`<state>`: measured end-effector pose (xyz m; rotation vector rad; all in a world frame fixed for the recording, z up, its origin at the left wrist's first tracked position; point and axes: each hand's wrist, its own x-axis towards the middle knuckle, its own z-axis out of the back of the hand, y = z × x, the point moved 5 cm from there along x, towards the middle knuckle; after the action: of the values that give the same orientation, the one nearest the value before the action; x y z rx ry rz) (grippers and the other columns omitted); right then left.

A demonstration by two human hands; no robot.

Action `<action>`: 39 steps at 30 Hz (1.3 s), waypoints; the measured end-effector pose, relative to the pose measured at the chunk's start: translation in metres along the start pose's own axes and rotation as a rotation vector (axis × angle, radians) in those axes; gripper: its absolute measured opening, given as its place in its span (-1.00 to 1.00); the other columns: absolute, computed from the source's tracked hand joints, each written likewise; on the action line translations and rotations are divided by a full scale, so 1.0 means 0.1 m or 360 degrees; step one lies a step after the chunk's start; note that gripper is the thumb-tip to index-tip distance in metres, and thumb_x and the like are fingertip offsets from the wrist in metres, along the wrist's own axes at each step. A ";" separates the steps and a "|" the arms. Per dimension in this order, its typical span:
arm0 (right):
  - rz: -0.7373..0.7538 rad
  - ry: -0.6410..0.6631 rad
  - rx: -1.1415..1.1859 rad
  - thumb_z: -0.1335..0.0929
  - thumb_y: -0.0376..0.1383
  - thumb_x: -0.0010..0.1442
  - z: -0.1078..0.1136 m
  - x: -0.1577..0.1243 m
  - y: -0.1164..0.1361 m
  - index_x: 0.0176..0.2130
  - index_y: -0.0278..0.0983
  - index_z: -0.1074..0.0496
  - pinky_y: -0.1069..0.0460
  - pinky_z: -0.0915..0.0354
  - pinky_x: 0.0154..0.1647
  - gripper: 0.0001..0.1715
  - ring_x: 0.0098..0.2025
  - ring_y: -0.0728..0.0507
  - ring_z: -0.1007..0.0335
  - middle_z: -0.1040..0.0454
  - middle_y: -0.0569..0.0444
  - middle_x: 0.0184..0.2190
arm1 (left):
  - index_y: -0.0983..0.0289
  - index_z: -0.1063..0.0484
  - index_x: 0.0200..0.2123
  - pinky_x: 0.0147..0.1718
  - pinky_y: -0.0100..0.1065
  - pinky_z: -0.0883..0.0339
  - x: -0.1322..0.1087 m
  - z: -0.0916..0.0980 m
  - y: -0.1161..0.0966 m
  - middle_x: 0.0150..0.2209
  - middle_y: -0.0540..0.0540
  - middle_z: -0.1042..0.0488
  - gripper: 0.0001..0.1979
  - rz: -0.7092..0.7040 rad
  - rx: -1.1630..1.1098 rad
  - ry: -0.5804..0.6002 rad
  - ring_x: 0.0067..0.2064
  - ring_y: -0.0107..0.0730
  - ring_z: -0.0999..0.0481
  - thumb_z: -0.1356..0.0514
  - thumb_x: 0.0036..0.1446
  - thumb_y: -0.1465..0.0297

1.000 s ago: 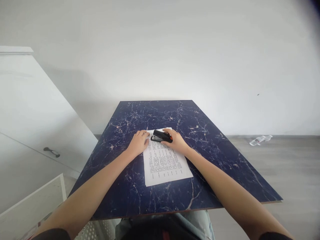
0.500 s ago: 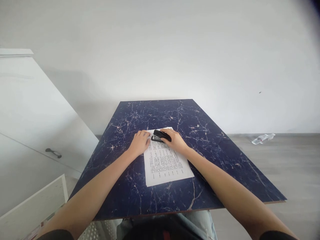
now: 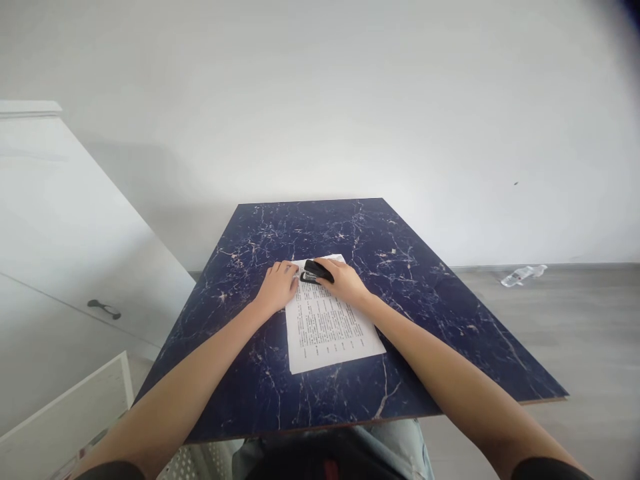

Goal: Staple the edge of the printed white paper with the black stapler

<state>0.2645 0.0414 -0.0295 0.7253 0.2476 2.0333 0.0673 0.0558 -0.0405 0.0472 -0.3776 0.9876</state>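
Printed paper [image 3: 330, 327] lies flat on the dark blue marbled table, its text running sideways to me. My right hand [image 3: 347, 283] is wrapped around a black stapler [image 3: 316, 270] above the top part of the page. The stapler's jaws are apart at their left end, pointing toward my other hand. At the upper left edge of the paper, my left hand [image 3: 276, 288] grips it, thumb and forefinger close to the stapler's front. Whether any paper lies between the jaws I cannot tell.
The table [image 3: 250, 387] ends just in front of my lap. A white cabinet [image 3: 75, 220] with a dark handle [image 3: 104, 309] stands on the left. A crumpled clear plastic piece [image 3: 523, 275] lies on the floor at right. A small pale bit [image 3: 393, 251] is on the table.
My right hand has shifted slightly left with the stapler, bringing it a little closer to my left hand. The view has moved a touch; the left hand keeps its place on the paper.
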 end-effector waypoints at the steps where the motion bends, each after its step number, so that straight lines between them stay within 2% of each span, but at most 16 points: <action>1: 0.0000 -0.0010 -0.0024 -0.38 -0.27 0.35 0.01 0.00 0.01 0.29 -0.10 -0.31 -0.25 -0.39 0.14 -0.45 0.13 -0.32 -0.49 -0.53 -0.07 0.16 | 0.22 -0.43 0.07 0.02 0.01 -0.32 0.00 0.00 0.00 0.10 0.28 -0.43 -0.72 0.0002 0.0009 0.0001 0.11 0.05 -0.39 -0.05 0.36 0.40; 5: -0.0032 -0.0089 -0.0086 -0.39 -0.33 0.32 0.18 0.00 0.02 0.19 -0.13 -0.40 -0.22 -0.38 0.09 -0.53 0.03 -0.31 -0.53 -0.58 -0.05 0.06 | 0.23 -0.43 0.08 0.04 0.03 -0.32 0.00 -0.01 0.01 0.12 0.29 -0.43 -0.71 -0.0007 0.0011 0.0014 0.11 0.06 -0.39 -0.05 0.37 0.39; 9: -0.0138 -0.0114 -0.0057 -0.43 -0.36 0.22 0.56 -0.06 -0.14 0.13 -0.13 -0.46 -0.15 -0.43 -0.06 -0.52 -0.06 -0.28 -0.56 -0.62 -0.01 -0.03 | 0.23 -0.43 0.10 0.07 0.03 -0.31 0.00 -0.02 0.03 0.14 0.28 -0.44 -0.70 0.0001 -0.0002 0.0023 0.13 0.06 -0.39 -0.05 0.37 0.39; 14: -0.0387 0.0041 -0.0108 -0.47 -0.32 0.14 1.05 -0.24 -0.59 -0.03 -0.16 -0.56 -0.16 -0.44 -0.12 -0.64 -0.17 -0.26 -0.57 -0.65 -0.01 -0.17 | 0.23 -0.44 0.09 0.07 0.03 -0.31 -0.01 -0.02 0.03 0.15 0.27 -0.44 -0.70 0.0002 -0.0028 0.0022 0.12 0.05 -0.40 -0.05 0.37 0.39; 17: -0.0509 0.0197 -0.0220 -0.48 -0.27 0.10 1.26 -0.37 -0.91 -0.10 -0.17 -0.57 -0.17 -0.43 -0.12 -0.69 -0.17 -0.28 -0.57 -0.65 -0.01 -0.19 | 0.23 -0.44 0.09 0.08 0.03 -0.30 -0.02 -0.02 0.04 0.14 0.26 -0.44 -0.70 0.0001 -0.0051 0.0012 0.12 0.05 -0.39 -0.06 0.36 0.40; 19: -0.0580 0.0223 -0.0276 -0.49 -0.23 0.08 1.39 -0.45 -1.09 -0.11 -0.18 -0.56 -0.17 -0.43 -0.10 -0.67 -0.14 -0.30 -0.57 -0.65 -0.01 -0.17 | 0.22 -0.45 0.09 0.08 0.03 -0.31 -0.02 -0.02 0.04 0.13 0.26 -0.44 -0.70 0.0004 -0.0065 0.0010 0.12 0.04 -0.40 -0.06 0.36 0.40; 23: -0.0652 0.0223 -0.0236 -0.51 -0.19 0.04 1.56 -0.54 -1.25 -0.13 -0.19 -0.53 -0.19 -0.44 -0.07 -0.64 -0.12 -0.32 -0.58 -0.65 -0.02 -0.16 | 0.23 -0.48 0.11 0.09 0.03 -0.31 -0.02 -0.01 0.04 0.15 0.28 -0.41 -0.68 0.0016 -0.0099 -0.0008 0.14 0.05 -0.38 -0.08 0.36 0.38; 26: -0.0584 0.0193 -0.0087 -0.51 -0.17 0.05 1.51 -0.50 -1.08 -0.11 -0.19 -0.54 -0.25 -0.46 0.03 -0.62 -0.08 -0.32 -0.59 -0.65 -0.04 -0.12 | 0.24 -0.48 0.17 0.11 0.04 -0.30 -0.02 0.00 0.03 0.13 0.31 -0.36 -0.62 0.0009 -0.0086 -0.0012 0.15 0.06 -0.36 -0.09 0.37 0.30; 29: -0.0486 0.0156 0.0116 -0.49 -0.20 0.11 1.24 -0.37 -0.70 -0.06 -0.16 -0.54 -0.28 -0.48 0.05 -0.64 -0.07 -0.29 -0.58 -0.64 -0.02 -0.10 | 0.18 -0.43 0.27 0.09 0.04 -0.28 -0.03 0.00 -0.02 0.09 0.26 -0.36 -0.56 -0.0053 -0.0037 0.0060 0.12 0.02 -0.35 -0.06 0.40 0.26; 34: -0.0167 0.0190 0.0276 -0.50 -0.27 0.11 0.64 -0.15 0.03 -0.16 -0.17 -0.50 -0.10 -0.45 -0.13 -0.74 -0.20 -0.17 -0.54 -0.63 0.06 -0.19 | 0.09 -0.42 0.27 0.05 0.01 -0.26 -0.03 0.01 -0.05 0.12 0.19 -0.38 -0.57 -0.0096 -0.0002 0.0103 0.11 -0.02 -0.34 -0.03 0.43 0.26; 36: -0.0099 0.0231 0.0206 -0.49 -0.31 0.11 0.49 -0.11 0.19 -0.23 -0.19 -0.48 -0.03 -0.36 -0.23 -0.81 -0.27 -0.13 -0.50 -0.60 0.09 -0.28 | 0.09 -0.42 0.26 0.04 0.00 -0.26 -0.03 0.01 -0.04 0.11 0.18 -0.39 -0.59 -0.0087 0.0005 0.0088 0.11 -0.03 -0.34 -0.02 0.44 0.24; 39: -0.0074 0.0323 0.0119 -0.45 -0.36 0.11 0.40 -0.09 0.25 -0.30 -0.20 -0.43 0.00 -0.23 -0.31 -0.86 -0.32 -0.10 -0.43 -0.55 0.11 -0.36 | 0.10 -0.41 0.25 0.03 -0.01 -0.27 -0.03 0.00 -0.03 0.11 0.19 -0.39 -0.59 -0.0086 0.0010 0.0070 0.11 -0.03 -0.35 0.00 0.45 0.23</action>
<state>0.2733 0.0153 0.0103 0.5532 0.4551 2.0631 0.0683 0.0520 -0.0406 0.0412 -0.3315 0.9350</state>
